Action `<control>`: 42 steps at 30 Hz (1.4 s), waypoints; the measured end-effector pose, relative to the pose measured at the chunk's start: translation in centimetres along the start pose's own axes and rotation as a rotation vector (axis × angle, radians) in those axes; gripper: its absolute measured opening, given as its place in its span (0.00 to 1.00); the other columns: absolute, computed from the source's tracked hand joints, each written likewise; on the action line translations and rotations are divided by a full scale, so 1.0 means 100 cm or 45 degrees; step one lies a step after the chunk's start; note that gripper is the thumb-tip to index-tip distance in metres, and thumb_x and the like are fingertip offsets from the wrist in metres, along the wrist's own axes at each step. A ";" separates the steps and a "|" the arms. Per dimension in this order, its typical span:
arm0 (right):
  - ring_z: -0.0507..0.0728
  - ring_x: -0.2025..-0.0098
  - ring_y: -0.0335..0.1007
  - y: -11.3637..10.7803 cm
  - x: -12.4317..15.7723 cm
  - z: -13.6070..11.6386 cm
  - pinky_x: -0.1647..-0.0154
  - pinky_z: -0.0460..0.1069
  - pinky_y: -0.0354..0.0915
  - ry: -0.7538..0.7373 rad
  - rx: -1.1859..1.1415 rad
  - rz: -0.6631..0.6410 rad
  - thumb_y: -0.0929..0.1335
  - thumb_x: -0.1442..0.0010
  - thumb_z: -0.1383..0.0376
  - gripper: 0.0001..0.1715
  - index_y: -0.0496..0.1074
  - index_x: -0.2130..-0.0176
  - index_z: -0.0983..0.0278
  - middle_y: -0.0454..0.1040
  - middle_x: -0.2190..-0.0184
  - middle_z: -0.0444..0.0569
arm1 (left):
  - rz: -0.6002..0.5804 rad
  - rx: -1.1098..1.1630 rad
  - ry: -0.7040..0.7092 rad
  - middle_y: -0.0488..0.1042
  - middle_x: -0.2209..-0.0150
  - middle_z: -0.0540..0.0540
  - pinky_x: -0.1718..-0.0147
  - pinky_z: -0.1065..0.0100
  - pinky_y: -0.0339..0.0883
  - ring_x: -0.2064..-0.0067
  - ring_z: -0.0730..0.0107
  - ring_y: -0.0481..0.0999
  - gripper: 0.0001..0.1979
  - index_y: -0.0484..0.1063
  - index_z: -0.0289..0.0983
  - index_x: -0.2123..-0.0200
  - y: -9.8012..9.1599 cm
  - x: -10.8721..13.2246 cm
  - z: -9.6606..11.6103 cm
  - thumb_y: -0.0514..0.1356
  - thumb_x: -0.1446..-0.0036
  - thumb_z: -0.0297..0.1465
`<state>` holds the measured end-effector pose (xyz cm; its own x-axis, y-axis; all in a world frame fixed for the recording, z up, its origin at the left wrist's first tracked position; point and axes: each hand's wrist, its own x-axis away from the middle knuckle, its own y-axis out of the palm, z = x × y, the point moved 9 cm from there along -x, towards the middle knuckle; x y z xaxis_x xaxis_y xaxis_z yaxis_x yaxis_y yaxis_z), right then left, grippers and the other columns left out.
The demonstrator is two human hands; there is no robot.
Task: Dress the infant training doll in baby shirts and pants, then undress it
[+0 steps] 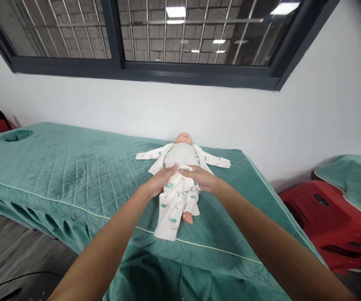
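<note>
A baby doll (182,155) lies on its back on a green quilted bed (73,167), head toward the wall. It wears a white printed sleepsuit (174,200), open at the grey chest, with both sleeves spread out. One bare foot (187,217) shows; the other trouser leg hangs flat. My left hand (161,179) and my right hand (203,177) both rest on the doll's waist. Their fingers meet at the waistband of the suit and look closed on the cloth there.
The bed has a face hole (16,135) at its far left end. A white wall and a dark-framed window (155,37) stand behind it. A red frame (331,225) with another green cover (352,179) is at the right. Grey floor lies at the lower left.
</note>
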<state>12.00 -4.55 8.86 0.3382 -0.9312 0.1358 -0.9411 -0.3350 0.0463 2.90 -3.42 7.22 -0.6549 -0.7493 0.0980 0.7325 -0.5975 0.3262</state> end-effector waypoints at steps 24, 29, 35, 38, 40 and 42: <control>0.56 0.65 0.72 0.001 -0.003 0.000 0.64 0.48 0.67 -0.211 0.564 0.081 0.67 0.43 0.43 0.29 0.72 0.59 0.66 0.77 0.65 0.49 | 0.143 0.566 0.003 0.80 0.66 0.40 0.67 0.66 0.72 0.69 0.64 0.79 0.19 0.76 0.28 0.59 0.016 0.031 -0.023 0.70 0.52 0.34; 0.55 0.62 0.69 0.005 -0.003 0.001 0.62 0.47 0.62 -0.243 0.935 0.128 0.67 0.41 0.51 0.18 0.72 0.66 0.64 0.75 0.67 0.45 | 0.415 0.725 0.039 0.81 0.65 0.42 0.66 0.65 0.72 0.68 0.64 0.79 0.16 0.76 0.31 0.60 0.026 0.059 -0.037 0.69 0.53 0.29; 0.57 0.64 0.70 0.015 0.003 0.011 0.65 0.47 0.55 -0.152 1.430 0.195 0.67 0.44 0.65 0.06 0.75 0.65 0.61 0.76 0.69 0.47 | 0.609 0.997 0.159 0.81 0.65 0.42 0.64 0.68 0.73 0.65 0.66 0.80 0.13 0.76 0.30 0.61 0.045 0.099 -0.062 0.67 0.51 0.30; 0.58 0.64 0.71 0.022 0.004 0.012 0.67 0.48 0.53 -0.128 1.605 0.205 0.66 0.45 0.66 0.08 0.76 0.65 0.60 0.78 0.67 0.49 | 0.757 1.024 0.182 0.81 0.60 0.41 0.58 0.67 0.73 0.59 0.64 0.80 0.14 0.76 0.32 0.60 0.051 0.119 -0.083 0.68 0.50 0.31; 0.59 0.64 0.72 0.025 0.005 0.013 0.67 0.49 0.52 -0.118 1.690 0.198 0.66 0.45 0.67 0.09 0.76 0.66 0.60 0.79 0.67 0.50 | 0.870 1.004 0.180 0.80 0.59 0.41 0.57 0.67 0.73 0.58 0.64 0.80 0.14 0.75 0.33 0.60 0.051 0.131 -0.100 0.69 0.51 0.32; 0.59 0.64 0.72 0.027 0.004 0.014 0.67 0.49 0.51 -0.110 1.755 0.183 0.66 0.46 0.68 0.10 0.77 0.66 0.60 0.79 0.67 0.50 | 0.968 0.966 0.191 0.80 0.59 0.41 0.57 0.67 0.72 0.58 0.64 0.80 0.15 0.74 0.35 0.61 0.047 0.140 -0.114 0.70 0.52 0.33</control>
<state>9.60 -6.05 7.66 0.2859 -0.9582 -0.0073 -0.2229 -0.0591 -0.9731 -0.74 -19.96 -0.61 -0.0107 -0.9070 0.4210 0.5972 0.3320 0.7302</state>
